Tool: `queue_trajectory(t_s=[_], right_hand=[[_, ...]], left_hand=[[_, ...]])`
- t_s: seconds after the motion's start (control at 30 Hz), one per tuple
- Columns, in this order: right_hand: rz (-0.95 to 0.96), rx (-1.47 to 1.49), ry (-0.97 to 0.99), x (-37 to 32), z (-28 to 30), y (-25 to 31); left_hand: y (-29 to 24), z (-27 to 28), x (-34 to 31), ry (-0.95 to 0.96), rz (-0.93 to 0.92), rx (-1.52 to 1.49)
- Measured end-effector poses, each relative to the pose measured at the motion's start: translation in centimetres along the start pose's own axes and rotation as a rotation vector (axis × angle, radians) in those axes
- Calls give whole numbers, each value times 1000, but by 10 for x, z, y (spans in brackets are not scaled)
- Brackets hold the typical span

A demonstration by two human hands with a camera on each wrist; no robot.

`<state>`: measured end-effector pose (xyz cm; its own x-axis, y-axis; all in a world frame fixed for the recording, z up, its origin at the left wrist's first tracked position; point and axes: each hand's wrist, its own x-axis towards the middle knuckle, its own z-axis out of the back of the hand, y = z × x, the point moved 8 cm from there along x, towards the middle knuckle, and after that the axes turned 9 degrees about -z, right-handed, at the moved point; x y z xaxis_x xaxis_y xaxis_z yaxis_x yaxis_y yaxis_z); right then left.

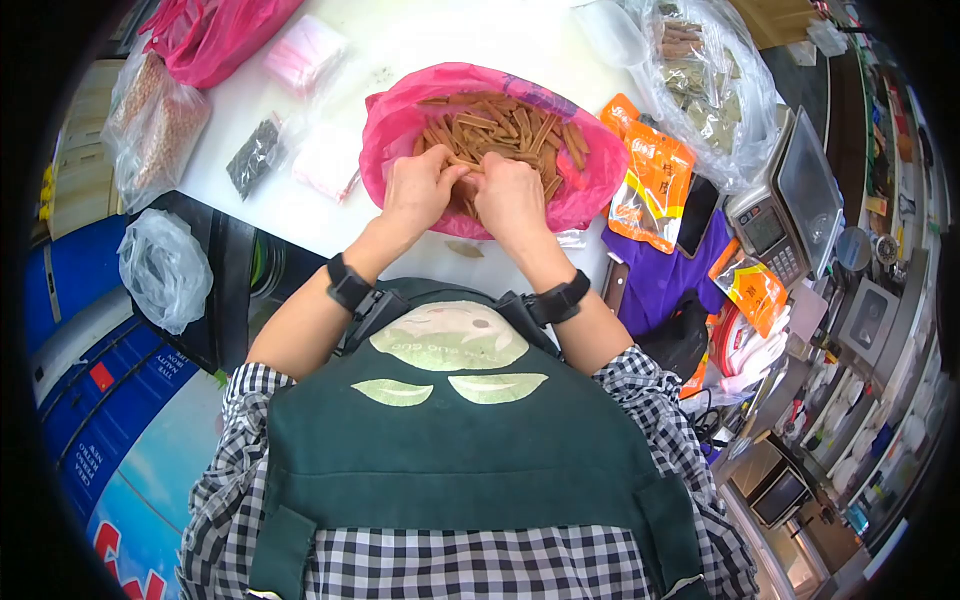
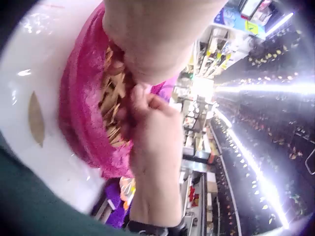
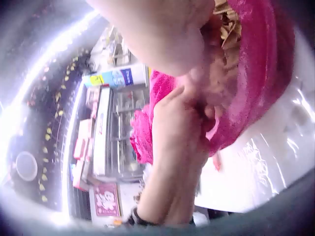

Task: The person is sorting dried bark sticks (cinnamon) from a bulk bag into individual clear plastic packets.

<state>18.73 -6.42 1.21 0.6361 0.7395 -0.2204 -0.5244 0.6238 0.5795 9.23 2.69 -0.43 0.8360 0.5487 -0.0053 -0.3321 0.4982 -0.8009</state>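
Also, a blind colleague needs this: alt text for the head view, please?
A person's left hand and right hand pinch a brown strip over a pink bag of similar strips on a white table; orange packets and a scale sit at right.

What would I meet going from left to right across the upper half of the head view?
Clear bag of small pinkish pieces, small dark packet, left hand, right hand, large orange packet, scale with a keypad.
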Motion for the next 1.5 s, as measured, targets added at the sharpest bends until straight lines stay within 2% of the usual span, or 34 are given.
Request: queue_trajectory(t_s=[0.1,0.17,0.23,0.3,0.37,0.4,0.47,0.5,0.57,0.67,0.7,0.77,0.8,0.83,0.9,0.93,0.97,1.03,1.07,1.1,1.17,1.27,1.33,1.47,1.5], right_hand=[[-7,-30,-43,2,4,-1],[-2,-13,-43,1,8,-4],[51,201,-128,2,24,-6],[104,242,-194,0,31,-8],[240,277,-380,-11,51,-1],[237,275,-380,-13,52,-3],[385,180,-446,-22,56,7],[385,182,-446,-23,56,6],[468,131,-475,-29,53,9],[502,234,-374,-28,49,12],[504,233,-375,-30,50,14],[440,334,-357,-30,58,11],[365,311,-387,-25,56,-5],[368,310,-384,-21,55,-13],[-5,66,-385,-2,49,-49],[-52,-13,-351,7,45,-55],[-53,-13,-353,11,41,-55],[2,-167,-396,16,38,-36],[17,-128,-302,18,32,-30],[19,-130,-305,18,30,-25],[253,-35,-209,11,19,-1],[379,102,-89,-1,12,14],[480,230,44,-13,8,24],[451,400,35,-22,16,12],[298,380,-32,-15,19,-10]], left_hand=[[-10,3,4,-107,-79,175],[-9,3,8,-38,-2,-33],[-11,4,12,-73,-10,-94],[-5,4,14,-102,-18,-153],[-5,11,15,-318,-253,-59],[-4,10,14,-316,-253,-62],[-2,13,13,-349,-271,-101],[-10,20,12,-349,-271,-99],[5,-6,3,1,323,-797],[3,-12,-1,58,265,-894],[7,-12,-2,57,263,-894],[27,-1,-4,-17,294,-522],[31,2,-4,-21,293,-524],[33,2,-5,27,277,-444],[33,1,-9,75,260,-364],[28,3,-9,39,210,-305],[23,5,-8,4,159,-247],[29,-3,-6,-22,170,-296],[32,-6,-6,-48,186,-344],[26,-4,-3,-50,184,-346],[16,2,2,-82,188,-359],[25,6,10,-125,95,-280],[26,7,11,-99,123,-284],[21,10,10,-22,187,-215],[20,11,9,-14,196,-156]])
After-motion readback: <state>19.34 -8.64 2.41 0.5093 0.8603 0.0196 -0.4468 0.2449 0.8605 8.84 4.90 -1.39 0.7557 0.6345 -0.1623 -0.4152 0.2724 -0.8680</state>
